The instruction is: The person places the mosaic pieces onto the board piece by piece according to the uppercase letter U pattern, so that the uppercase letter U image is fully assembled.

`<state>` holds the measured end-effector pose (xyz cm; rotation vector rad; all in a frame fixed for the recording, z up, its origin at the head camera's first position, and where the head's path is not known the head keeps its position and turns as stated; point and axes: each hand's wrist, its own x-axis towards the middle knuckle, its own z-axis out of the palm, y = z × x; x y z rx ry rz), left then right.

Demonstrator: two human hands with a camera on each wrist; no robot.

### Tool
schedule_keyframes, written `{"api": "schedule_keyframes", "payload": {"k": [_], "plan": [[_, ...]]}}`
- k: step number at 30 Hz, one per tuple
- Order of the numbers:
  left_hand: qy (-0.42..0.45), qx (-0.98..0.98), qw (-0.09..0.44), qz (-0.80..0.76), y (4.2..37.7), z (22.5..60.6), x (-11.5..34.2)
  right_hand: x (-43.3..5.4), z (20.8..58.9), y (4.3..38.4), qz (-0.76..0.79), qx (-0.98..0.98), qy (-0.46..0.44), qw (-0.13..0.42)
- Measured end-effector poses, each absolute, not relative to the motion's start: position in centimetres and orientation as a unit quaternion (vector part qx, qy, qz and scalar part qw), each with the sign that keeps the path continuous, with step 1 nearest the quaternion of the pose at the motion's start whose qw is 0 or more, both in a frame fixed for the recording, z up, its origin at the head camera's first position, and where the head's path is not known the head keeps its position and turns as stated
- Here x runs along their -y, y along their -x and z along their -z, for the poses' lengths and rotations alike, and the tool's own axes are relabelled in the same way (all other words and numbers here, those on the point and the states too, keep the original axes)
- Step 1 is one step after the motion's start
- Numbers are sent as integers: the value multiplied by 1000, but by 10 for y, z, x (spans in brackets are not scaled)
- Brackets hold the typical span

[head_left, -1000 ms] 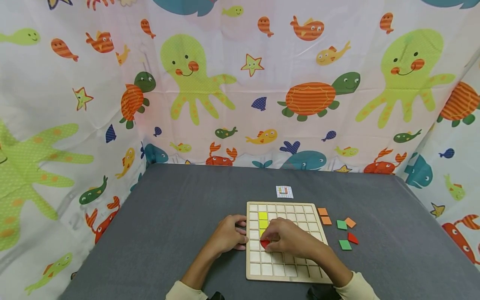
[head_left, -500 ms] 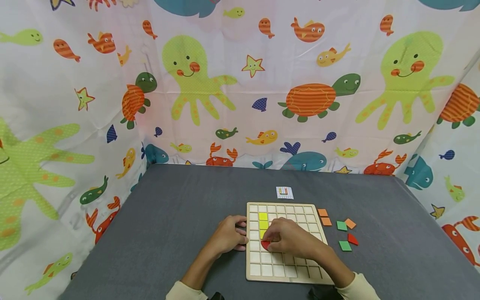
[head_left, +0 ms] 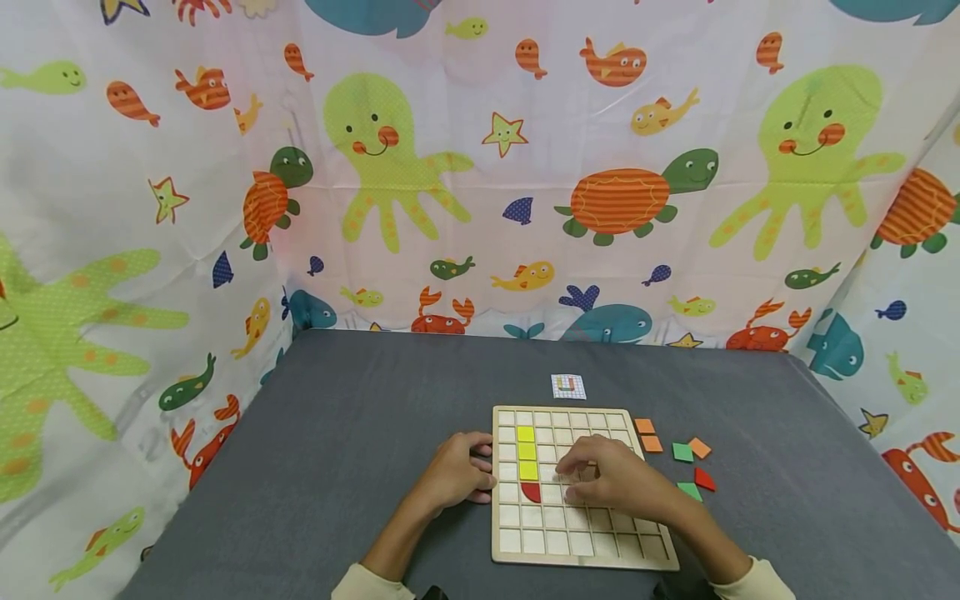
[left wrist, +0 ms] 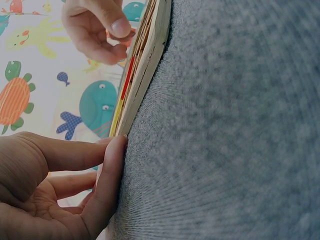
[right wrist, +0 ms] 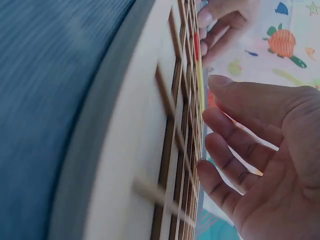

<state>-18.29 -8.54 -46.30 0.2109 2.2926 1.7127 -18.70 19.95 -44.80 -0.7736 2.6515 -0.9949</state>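
A square wooden grid board (head_left: 585, 560) lies on the grey cloth. Its second column bears yellow square tiles (head_left: 527, 451) in a line, with a red quarter-round tile (head_left: 531, 492) directly below them. My left hand (head_left: 456, 468) is at the board's left edge; in the left wrist view, thumb and forefinger (left wrist: 112, 170) pinch that edge. Over the board's middle, to the right of the red tile, hovers my right hand (head_left: 618, 475). Nothing is between its loosely bent fingers (right wrist: 240, 130), and the right wrist view shows them apart from the board.
Right of the board lie orange tiles (head_left: 651, 444), green tiles (head_left: 682, 452) and another red tile (head_left: 704, 479). A small white card (head_left: 568, 387) with a coloured grid pattern lies behind the board. A sea-animal curtain (head_left: 480, 167) encloses the table's back and sides.
My right hand has let go of the red quarter-round tile, which now lies in its cell below the yellow tiles. The hand has moved right. My left hand has stayed in place.
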Motion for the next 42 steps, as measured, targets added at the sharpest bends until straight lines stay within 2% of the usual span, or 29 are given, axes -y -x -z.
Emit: {"api": "schedule_keyframes", "payload": {"k": [20,30,42], "plan": [[-73,-786,140,-598,183,464,87,-274,447,175,370,-905,193,82],[-73,-786,137,-598,184,467,87,-301,453,172,292,-942,168,19],[-75,-788,141,-594,185,468,85,-329,452,164,251,-958,136,25]]}}
